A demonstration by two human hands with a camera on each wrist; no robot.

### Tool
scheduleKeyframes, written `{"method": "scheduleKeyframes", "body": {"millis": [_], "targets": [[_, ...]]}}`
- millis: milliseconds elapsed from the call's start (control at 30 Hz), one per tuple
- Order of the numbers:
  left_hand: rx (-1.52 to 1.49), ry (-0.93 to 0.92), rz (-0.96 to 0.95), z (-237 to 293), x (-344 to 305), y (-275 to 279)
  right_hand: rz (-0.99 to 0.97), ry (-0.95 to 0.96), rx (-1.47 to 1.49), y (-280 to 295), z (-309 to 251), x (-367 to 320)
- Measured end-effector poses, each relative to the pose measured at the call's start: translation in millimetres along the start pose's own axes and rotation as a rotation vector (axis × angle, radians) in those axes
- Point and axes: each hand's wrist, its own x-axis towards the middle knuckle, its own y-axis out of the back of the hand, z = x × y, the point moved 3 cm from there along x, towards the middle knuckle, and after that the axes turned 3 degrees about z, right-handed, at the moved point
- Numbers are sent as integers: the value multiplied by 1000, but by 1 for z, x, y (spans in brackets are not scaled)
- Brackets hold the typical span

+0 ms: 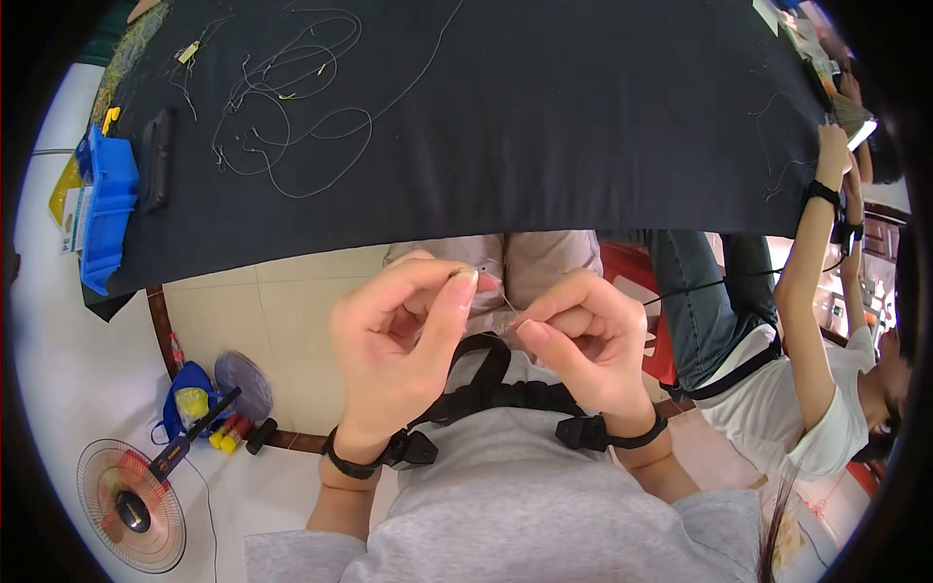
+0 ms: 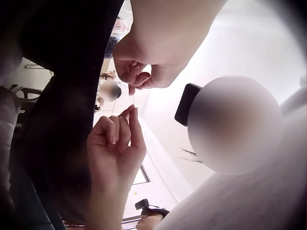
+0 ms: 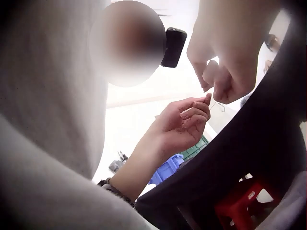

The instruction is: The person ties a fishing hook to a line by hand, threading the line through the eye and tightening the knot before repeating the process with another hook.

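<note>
Above the lap, near the table's front edge, both hands pinch a thin line (image 1: 509, 303) that spans the short gap between them. My left hand (image 1: 403, 335) holds it between thumb and index finger, with a tiny dark piece at the fingertips. My right hand (image 1: 593, 340) pinches the line between thumb and index finger, the other fingers curled. In the left wrist view the right hand (image 2: 117, 143) is below the left hand (image 2: 158, 48). The right wrist view has the left hand (image 3: 184, 127) close to the right hand (image 3: 230, 52). What the fingertips cover is hidden.
Loops of thin line (image 1: 292, 126) lie on the black-covered table (image 1: 544, 117). A blue tray (image 1: 109, 209) and a dark case (image 1: 157, 160) are at its left edge. A fan (image 1: 131, 505) stands at lower left. Another person (image 1: 807, 291) sits at the right beside a red stool (image 1: 653, 340).
</note>
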Motion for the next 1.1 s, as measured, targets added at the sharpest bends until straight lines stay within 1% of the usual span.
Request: {"method": "scheduleKeyframes", "body": {"millis": [133, 233, 333, 433, 533, 633, 733, 833, 933, 1033, 1100], "targets": [[37, -47, 24, -1, 0, -4, 23, 185, -233, -6, -9, -1], [54, -74, 23, 1, 0, -5, 15, 264, -311, -10, -14, 0], [58, -96, 10, -1, 0, -5, -3, 288, -312, -11, -11, 0], [81, -112, 5, -1, 0, -5, -39, 315, -387, -13, -16, 0], [84, -149, 7, -4, 1, -4, -13, 417, -438, -16, -20, 2], [94, -178, 25, -5, 0, -5, 37, 448, -494, -14, -29, 0], [133, -238, 27, -5, -1, -8, 160, 492, -551, -15, -34, -2], [213, -315, 14, -1, -2, -11, 213, 574, -576, -12, -38, 1], [284, -364, -3, 1, -4, -12, 177, 648, -572, -9, -38, 7], [318, -380, -20, 4, -5, -14, 88, 559, -595, -6, -43, 13], [344, -386, -43, 5, -6, -14, 77, 501, -583, -4, -41, 17]]}}
